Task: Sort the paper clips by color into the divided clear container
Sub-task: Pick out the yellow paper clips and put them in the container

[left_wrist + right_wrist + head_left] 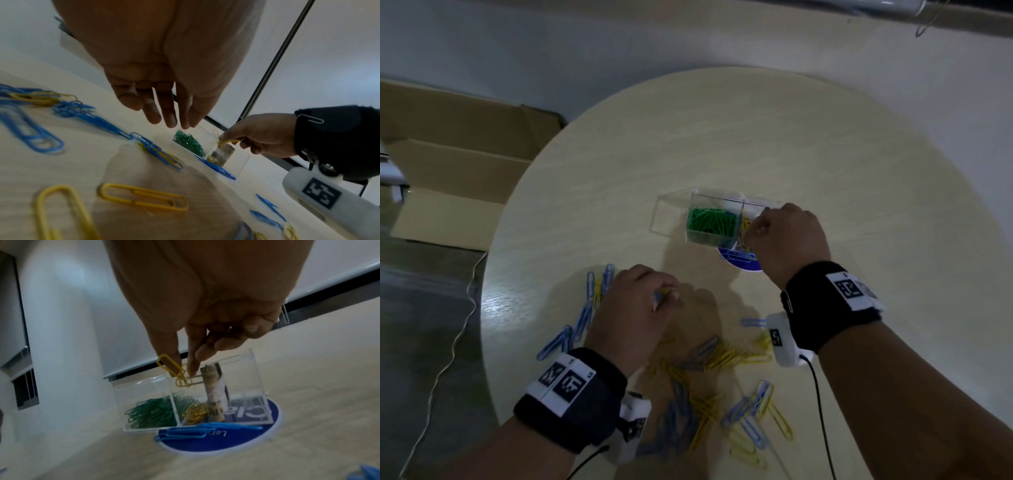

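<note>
The clear divided container (722, 200) stands on the round table, its left compartment full of green clips (710, 222). A few yellow clips (195, 413) lie in the middle compartment. My right hand (751, 231) pinches linked yellow paper clips (180, 374) just above that middle compartment. My left hand (667, 298) hovers low over the loose clips with fingers (168, 118) hanging relaxed and nothing between them. Blue clips (578, 325) and yellow clips (729, 356) are scattered on the table near me.
A blue round disc (743, 265) lies under the container, with blue clips (205, 430) on it. A rolled paper (213, 394) stands inside the container. A cardboard box (458, 164) sits on the floor at left. A black cable (822, 411) trails from my right wrist.
</note>
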Demonstrator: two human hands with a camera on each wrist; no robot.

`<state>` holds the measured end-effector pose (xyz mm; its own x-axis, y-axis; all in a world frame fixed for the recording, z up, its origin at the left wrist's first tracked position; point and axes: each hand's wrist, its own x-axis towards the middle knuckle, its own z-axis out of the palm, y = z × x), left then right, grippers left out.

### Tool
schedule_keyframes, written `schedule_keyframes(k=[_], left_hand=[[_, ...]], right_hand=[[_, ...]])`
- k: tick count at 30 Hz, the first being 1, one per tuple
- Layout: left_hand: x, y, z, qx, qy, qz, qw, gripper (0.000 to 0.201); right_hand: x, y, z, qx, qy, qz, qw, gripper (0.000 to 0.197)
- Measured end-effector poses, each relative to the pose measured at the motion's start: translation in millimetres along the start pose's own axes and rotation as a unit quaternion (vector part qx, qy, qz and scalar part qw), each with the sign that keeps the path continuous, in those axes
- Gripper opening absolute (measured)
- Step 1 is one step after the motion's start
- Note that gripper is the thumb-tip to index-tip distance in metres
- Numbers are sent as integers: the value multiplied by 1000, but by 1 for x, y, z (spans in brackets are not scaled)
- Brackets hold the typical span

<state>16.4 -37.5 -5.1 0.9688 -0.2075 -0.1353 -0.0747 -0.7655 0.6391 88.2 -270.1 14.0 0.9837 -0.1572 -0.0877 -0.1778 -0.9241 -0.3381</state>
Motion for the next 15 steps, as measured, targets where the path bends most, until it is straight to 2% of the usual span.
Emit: schedule_keyframes(k=[3, 6, 9, 12, 15], left_hand=[[-1, -3, -6, -27, 14, -13, 999, 13], [-1, -6, -10, -28, 14, -30, 999, 14], [-2, -8, -10, -25, 13, -36, 999, 15], [-5, -9, -7, -17, 17, -29, 999, 14], [-8, -13, -6, 0, 26, -8, 1000, 14]], right_hand=[[-1, 0, -2, -8, -8, -6, 1000, 19], [2, 4, -7, 55, -13, 44, 997, 15], [13, 7, -8, 115, -7, 91, 989, 20], [19, 8, -10, 134, -35, 96, 986, 29], [16, 9, -13, 116, 17, 78, 990, 23]])
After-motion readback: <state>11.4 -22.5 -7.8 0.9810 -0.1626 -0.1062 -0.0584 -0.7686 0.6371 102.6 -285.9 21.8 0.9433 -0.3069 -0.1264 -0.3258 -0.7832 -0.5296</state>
